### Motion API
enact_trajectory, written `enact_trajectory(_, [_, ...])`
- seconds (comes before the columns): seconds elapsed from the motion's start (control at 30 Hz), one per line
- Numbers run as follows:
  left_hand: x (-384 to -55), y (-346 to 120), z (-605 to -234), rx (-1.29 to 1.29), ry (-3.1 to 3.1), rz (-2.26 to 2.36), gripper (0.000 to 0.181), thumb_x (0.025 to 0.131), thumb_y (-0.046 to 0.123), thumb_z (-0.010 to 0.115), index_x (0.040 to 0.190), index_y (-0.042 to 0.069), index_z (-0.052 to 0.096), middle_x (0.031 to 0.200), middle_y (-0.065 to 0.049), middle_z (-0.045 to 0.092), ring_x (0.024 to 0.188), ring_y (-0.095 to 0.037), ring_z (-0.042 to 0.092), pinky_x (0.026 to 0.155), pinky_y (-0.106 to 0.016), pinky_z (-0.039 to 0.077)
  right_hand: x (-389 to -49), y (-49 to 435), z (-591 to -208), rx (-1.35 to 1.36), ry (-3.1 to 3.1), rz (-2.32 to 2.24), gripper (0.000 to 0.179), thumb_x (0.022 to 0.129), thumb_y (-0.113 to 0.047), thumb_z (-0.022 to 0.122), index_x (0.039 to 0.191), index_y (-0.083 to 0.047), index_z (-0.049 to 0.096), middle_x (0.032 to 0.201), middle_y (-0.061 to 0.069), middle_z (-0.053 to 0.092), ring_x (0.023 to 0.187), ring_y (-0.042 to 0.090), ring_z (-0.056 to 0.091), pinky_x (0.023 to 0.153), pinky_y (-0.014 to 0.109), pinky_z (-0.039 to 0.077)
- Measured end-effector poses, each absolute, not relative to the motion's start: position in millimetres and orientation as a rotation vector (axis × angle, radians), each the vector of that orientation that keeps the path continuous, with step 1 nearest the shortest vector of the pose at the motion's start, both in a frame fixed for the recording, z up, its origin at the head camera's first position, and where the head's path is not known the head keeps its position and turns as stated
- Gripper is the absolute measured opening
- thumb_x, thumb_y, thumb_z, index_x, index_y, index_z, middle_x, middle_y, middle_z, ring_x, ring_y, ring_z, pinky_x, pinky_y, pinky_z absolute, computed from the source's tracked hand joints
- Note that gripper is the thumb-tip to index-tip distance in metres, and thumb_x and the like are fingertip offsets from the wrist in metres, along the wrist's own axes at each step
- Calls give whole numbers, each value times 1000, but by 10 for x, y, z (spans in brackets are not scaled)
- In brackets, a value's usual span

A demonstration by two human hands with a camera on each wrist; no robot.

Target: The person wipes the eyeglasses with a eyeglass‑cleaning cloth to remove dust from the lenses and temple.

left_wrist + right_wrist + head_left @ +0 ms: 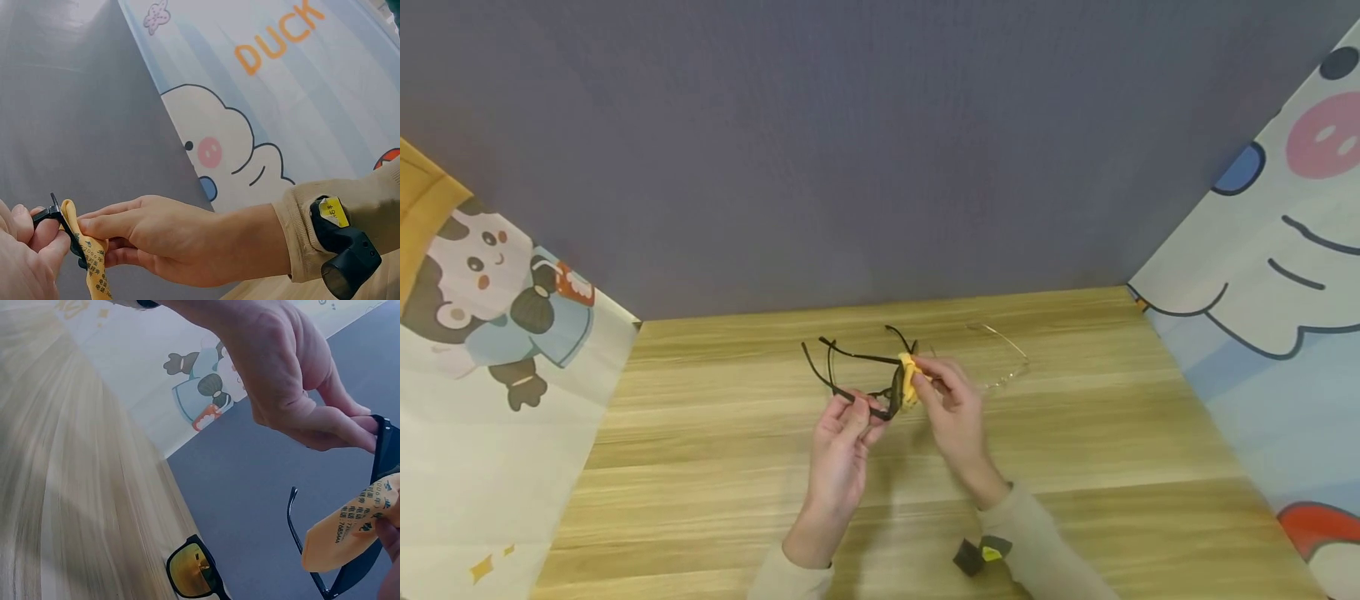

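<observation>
My left hand [838, 454] grips a black pair of sunglasses [895, 400] at one end of the frame, where the arm joins. The arms of the glasses point away to the left. With thumb and fingers, my right hand [957, 417] pinches a yellow printed cloth [910, 382] against the front of a lens. In the right wrist view the cloth [350, 528] covers much of the lens area. Beyond the hands, a second pair of sunglasses [190, 570] with yellow-orange lenses lies on the table, partly hidden in the head view.
Thin wire-framed glasses [1009, 340] lie on the wooden table [1075, 400] to the right of my right hand. A grey panel [880, 167] stands along the back edge, with cartoon-printed sheets [1285, 275] at both sides. A black device [350, 250] is strapped to the right wrist.
</observation>
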State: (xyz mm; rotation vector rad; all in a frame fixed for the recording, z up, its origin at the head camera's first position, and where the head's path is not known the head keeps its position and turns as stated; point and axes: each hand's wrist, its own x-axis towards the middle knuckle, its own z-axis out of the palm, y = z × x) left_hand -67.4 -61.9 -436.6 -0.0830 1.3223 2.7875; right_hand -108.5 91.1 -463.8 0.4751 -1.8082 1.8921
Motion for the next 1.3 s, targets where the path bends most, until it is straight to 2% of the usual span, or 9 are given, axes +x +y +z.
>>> enact_trajectory(0.13, [-664,-609,-4357,-118,1348,2772,10,107,3,51,102,9,57,96,0,68,84,-6,68,90,-25,61,-1069,900,-4640,494,-1803,1881,22,92,15,64,114,14,67,110,16,66,100,12,64,87,17,58])
enact_trajectory(0.2, [-661,-603,-4354,-139,1353,2769,10,107,3,51,101,9,57,95,0,68,84,-6,67,91,-25,61,-1051,889,-4634,507,-1794,1864,20,92,16,64,112,15,67,108,19,66,99,13,64,86,18,58])
enact_trajectory(0.43, [-659,-580,-4334,-184,1334,2802,8,107,3,52,102,8,57,95,0,67,83,-6,66,88,-22,62,-929,799,-4589,635,-1764,1703,22,85,18,70,106,10,72,100,22,66,92,10,64,77,15,60])
enact_trajectory(0.63, [-654,-575,-4326,-196,1341,2804,10,107,4,52,100,9,57,94,2,65,81,-4,64,81,-18,61,-903,743,-4553,778,-1648,1592,14,95,0,71,106,9,73,97,20,65,93,19,66,83,20,61])
enact_trajectory(0.77, [-653,-573,-4329,-156,1323,2806,9,106,5,54,99,9,57,93,1,66,80,-5,65,83,-20,62,-925,743,-4570,790,-1598,1611,17,98,-4,68,104,12,71,96,22,65,88,17,65,80,18,60])
enact_trajectory(0.9, [-649,-576,-4326,-123,1308,2799,9,107,4,53,101,9,57,94,1,66,81,-5,67,87,-23,62,-960,768,-4614,745,-1607,1659,14,97,0,67,103,13,68,96,21,64,87,11,63,76,15,58])
enact_trajectory(1.07, [-659,-580,-4325,-129,1307,2781,9,106,2,52,102,8,57,94,1,67,83,-6,68,91,-25,61,-1003,811,-4651,654,-1653,1713,16,90,17,64,104,13,67,97,19,65,89,6,62,75,14,57])
enact_trajectory(1.17, [-662,-588,-4333,-117,1312,2771,8,106,3,52,103,8,57,94,2,68,83,-5,68,91,-26,61,-1020,829,-4661,611,-1684,1724,21,86,24,63,105,14,66,100,18,66,91,6,62,76,15,57])
enact_trajectory(1.3, [-647,-596,-4349,-84,1307,2770,9,106,4,54,102,10,58,93,3,68,83,-5,69,90,-25,61,-1029,839,-4683,534,-1715,1747,19,87,24,61,105,18,63,105,15,66,97,7,63,82,16,58])
